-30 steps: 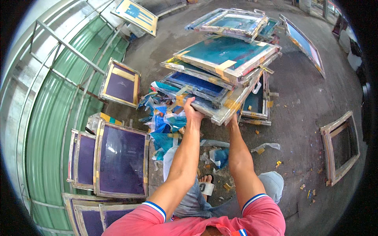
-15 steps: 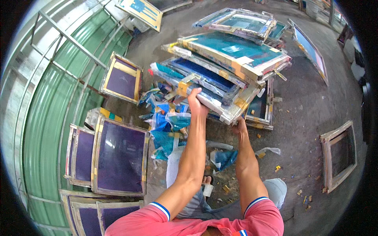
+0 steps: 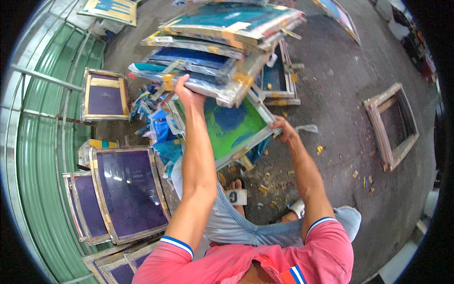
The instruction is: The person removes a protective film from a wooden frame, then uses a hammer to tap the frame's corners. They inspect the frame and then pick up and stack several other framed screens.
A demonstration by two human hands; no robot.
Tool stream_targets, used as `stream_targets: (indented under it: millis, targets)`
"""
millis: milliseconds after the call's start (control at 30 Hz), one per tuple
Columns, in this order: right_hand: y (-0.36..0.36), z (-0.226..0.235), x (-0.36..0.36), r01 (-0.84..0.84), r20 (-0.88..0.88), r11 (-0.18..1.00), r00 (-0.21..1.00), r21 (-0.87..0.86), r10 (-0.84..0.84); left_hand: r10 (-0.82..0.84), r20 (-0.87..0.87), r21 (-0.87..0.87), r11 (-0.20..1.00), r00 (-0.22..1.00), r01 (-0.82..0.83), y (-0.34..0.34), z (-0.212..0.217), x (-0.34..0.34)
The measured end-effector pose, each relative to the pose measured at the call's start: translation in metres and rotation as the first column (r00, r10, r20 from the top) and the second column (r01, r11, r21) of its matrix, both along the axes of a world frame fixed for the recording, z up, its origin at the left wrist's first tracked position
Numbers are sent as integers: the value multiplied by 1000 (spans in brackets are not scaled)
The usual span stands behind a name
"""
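In front of the frame stack, sandalled feet stand apart, probably to steady the body under load. Left of and nearer than the stack, a purple screen seems to lean beside others, likely to save floor space. Just before the stack and partly beneath it sits the tilted green-meshed frame; the right hand grips its right edge, apparently because the rim gives a hold clear of the mesh. The left hand clasps the stack's lower front edge, thumb above, fingers out of sight, seemingly to bear that edge up and leave the green one room. Well right of the stack is a bare frame; beyond its left side, a yellow-bordered screen rests apart
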State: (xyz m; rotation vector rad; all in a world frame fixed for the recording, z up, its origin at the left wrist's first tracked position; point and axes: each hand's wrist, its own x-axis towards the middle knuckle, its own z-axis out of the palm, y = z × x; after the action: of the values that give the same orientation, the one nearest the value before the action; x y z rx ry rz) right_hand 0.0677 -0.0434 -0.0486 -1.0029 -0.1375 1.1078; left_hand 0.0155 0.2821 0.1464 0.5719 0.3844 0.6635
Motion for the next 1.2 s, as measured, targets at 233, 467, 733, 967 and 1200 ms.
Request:
stream_targets:
  millis: [233, 467, 733, 967, 1200]
  targets:
    - [-137, 63, 71, 52, 128, 942, 992, -330, -10, 15, -17, -17, 1000, 1000, -16, 14, -19, -8]
    - [-325, 193, 109, 159, 327, 788, 943, -595, 57, 127, -88, 1, 992, 988, -128, 0, -29, -1]
    - [-539, 238, -42, 535, 521, 606, 824, -589, -222, 116, -329, 47, 993, 937, -106, 1, -115, -41]
    - [-516, 144, -208, 896, 457, 324, 436, -304, -775, 210, -518, 292, 954, 829, -59, -25, -136, -25]
    - [-407, 59, -210, 971, 127, 239, 240, -25, -962, 369, -673, 331, 925, 641, -185, 23, -183, -49]
